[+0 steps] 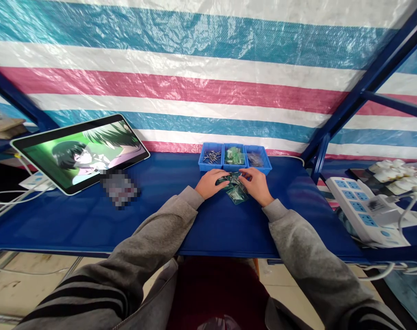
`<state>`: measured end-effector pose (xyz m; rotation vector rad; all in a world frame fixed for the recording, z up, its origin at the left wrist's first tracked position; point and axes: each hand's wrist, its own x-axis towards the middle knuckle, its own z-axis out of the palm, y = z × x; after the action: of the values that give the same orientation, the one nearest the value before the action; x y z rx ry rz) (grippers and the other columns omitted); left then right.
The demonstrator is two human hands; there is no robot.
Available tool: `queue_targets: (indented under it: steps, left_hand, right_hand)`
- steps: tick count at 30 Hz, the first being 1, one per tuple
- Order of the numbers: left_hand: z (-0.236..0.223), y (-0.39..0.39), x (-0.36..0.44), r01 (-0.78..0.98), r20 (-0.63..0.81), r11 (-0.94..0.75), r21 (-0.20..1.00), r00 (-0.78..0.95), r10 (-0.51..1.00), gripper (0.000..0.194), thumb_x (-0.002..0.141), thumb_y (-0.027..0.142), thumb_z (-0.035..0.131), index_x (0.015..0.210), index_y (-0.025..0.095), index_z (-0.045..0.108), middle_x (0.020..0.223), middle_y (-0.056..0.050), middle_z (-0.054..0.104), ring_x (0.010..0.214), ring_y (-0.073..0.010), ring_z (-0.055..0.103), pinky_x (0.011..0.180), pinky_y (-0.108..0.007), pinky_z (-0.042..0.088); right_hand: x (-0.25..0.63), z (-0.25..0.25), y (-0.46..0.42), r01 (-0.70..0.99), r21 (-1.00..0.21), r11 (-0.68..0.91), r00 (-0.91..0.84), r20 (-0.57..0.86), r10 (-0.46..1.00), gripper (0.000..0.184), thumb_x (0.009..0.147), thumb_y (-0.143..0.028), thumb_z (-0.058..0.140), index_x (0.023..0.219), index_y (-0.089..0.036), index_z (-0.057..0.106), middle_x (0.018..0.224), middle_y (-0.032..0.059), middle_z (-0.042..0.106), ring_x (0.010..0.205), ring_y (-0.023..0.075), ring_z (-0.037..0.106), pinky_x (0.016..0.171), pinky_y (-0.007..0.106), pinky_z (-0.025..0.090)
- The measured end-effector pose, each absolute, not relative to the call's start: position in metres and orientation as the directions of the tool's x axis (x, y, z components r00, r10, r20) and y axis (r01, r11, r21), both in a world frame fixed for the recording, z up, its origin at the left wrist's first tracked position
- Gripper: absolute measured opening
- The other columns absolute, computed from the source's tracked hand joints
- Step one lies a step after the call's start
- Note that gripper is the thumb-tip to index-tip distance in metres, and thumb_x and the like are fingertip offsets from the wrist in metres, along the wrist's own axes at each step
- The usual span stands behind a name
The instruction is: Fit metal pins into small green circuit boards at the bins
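Both my hands rest on the blue table [74,220] just in front of three small blue bins. My left hand [211,182] and my right hand [257,184] are curled around a small heap of green circuit boards in clear bags [235,187]. The fingers of both hands pinch pieces of that heap between them. One bagged board [238,197] lies flat on the table just below the hands. Which single piece each hand grips is too small to make out.
Blue bins hold metal screws [211,156], green parts [234,156] and dark parts [256,158]. A tablet [81,151] playing a cartoon leans at the left. A white power strip [363,208] and white plugs [390,172] lie right, beside a blue frame post [318,160].
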<state>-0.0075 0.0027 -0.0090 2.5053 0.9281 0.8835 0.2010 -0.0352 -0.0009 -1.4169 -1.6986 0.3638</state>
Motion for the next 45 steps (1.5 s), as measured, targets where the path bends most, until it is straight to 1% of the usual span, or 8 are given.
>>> queue_targets:
  steps: [4, 9, 13, 20, 24, 30, 40, 45]
  left_hand:
    - [-0.005, 0.002, -0.007, 0.422, 0.535, -0.72, 0.551, 0.484, 0.693, 0.03, 0.094, 0.036, 0.05, 0.109, 0.017, 0.067, 0.107, -0.01, 0.07, 0.103, -0.0237, 0.065, 0.095, -0.039, 0.05]
    - [-0.005, 0.003, -0.007, 0.38, 0.566, -0.66, 0.648, 0.339, 0.751, 0.03, 0.093, 0.034, 0.05, 0.112, 0.016, 0.066, 0.1, -0.009, 0.071, 0.089, -0.0194, 0.067, 0.083, -0.032, 0.054]
    - [-0.004, 0.003, -0.008, 0.354, 0.565, -0.649, 0.674, 0.319, 0.761, 0.036, 0.094, 0.036, 0.05, 0.121, 0.016, 0.062, 0.104, -0.009, 0.071, 0.09, -0.0188, 0.067, 0.08, -0.031, 0.054]
    - [-0.002, 0.002, -0.007, 0.337, 0.582, -0.685, 0.646, 0.363, 0.728, 0.032, 0.091, 0.046, 0.056, 0.092, 0.017, 0.072, 0.09, -0.008, 0.073, 0.081, -0.0194, 0.067, 0.078, -0.032, 0.054]
    - [-0.002, 0.002, -0.007, 0.3, 0.605, -0.708, 0.64, 0.372, 0.704, 0.035, 0.089, 0.049, 0.059, 0.095, 0.017, 0.071, 0.089, -0.008, 0.071, 0.078, -0.0183, 0.066, 0.073, -0.031, 0.054]
    - [-0.002, 0.002, -0.007, 0.329, 0.616, -0.732, 0.597, 0.396, 0.681, 0.035, 0.091, 0.048, 0.056, 0.085, 0.017, 0.07, 0.084, -0.007, 0.07, 0.076, -0.0177, 0.064, 0.071, -0.029, 0.052]
    - [-0.002, 0.002, -0.006, 0.314, 0.671, -0.782, 0.538, 0.401, 0.623, 0.03, 0.093, 0.042, 0.056, 0.082, 0.016, 0.067, 0.077, -0.005, 0.067, 0.07, -0.0148, 0.062, 0.065, -0.025, 0.05]
    - [-0.001, 0.001, -0.006, 0.333, 0.655, -0.754, 0.566, 0.375, 0.656, 0.028, 0.093, 0.04, 0.054, 0.083, 0.016, 0.066, 0.077, -0.005, 0.067, 0.07, -0.0146, 0.062, 0.064, -0.025, 0.05]
  right_hand:
    - [0.193, 0.016, -0.023, 0.53, -0.804, 0.271, 0.045, 0.346, 0.937, 0.023, 0.07, -0.016, 0.059, 0.088, -0.018, 0.073, 0.082, 0.0039, 0.07, 0.064, 0.0173, 0.066, 0.07, 0.033, 0.054]
    - [0.179, 0.022, -0.016, 0.315, -0.908, 0.278, -0.093, 0.261, 0.961, 0.016, 0.07, -0.017, 0.056, 0.08, -0.018, 0.069, 0.075, 0.0019, 0.068, 0.053, 0.0152, 0.064, 0.053, 0.028, 0.051]
    - [0.177, 0.014, -0.023, 0.239, -0.928, 0.287, -0.161, 0.254, 0.954, 0.019, 0.072, -0.021, 0.06, 0.089, -0.019, 0.066, 0.072, 0.0002, 0.069, 0.051, 0.0138, 0.063, 0.056, 0.028, 0.053]
    - [0.185, 0.01, -0.029, 0.234, -0.933, 0.273, -0.134, 0.248, 0.96, 0.027, 0.073, -0.032, 0.066, 0.096, -0.019, 0.065, 0.074, 0.0018, 0.072, 0.05, 0.0126, 0.06, 0.054, 0.028, 0.051]
    - [0.186, 0.011, -0.029, 0.219, -0.934, 0.283, -0.136, 0.258, 0.957, 0.029, 0.073, -0.034, 0.067, 0.098, -0.019, 0.066, 0.075, 0.0025, 0.074, 0.049, 0.0125, 0.059, 0.053, 0.028, 0.05]
    - [0.185, 0.01, -0.03, 0.214, -0.932, 0.292, -0.142, 0.266, 0.953, 0.031, 0.077, -0.038, 0.064, 0.1, -0.017, 0.067, 0.077, 0.0048, 0.074, 0.045, 0.0118, 0.055, 0.052, 0.028, 0.048]
    - [0.188, 0.007, -0.027, 0.258, -0.913, 0.316, -0.148, 0.286, 0.947, 0.029, 0.08, -0.038, 0.061, 0.099, -0.017, 0.066, 0.069, 0.0029, 0.071, 0.041, 0.0114, 0.051, 0.046, 0.028, 0.047]
    - [0.186, 0.007, -0.028, 0.247, -0.913, 0.325, -0.116, 0.305, 0.945, 0.026, 0.076, -0.04, 0.068, 0.092, -0.019, 0.066, 0.069, 0.0025, 0.07, 0.049, 0.0147, 0.059, 0.053, 0.03, 0.051]
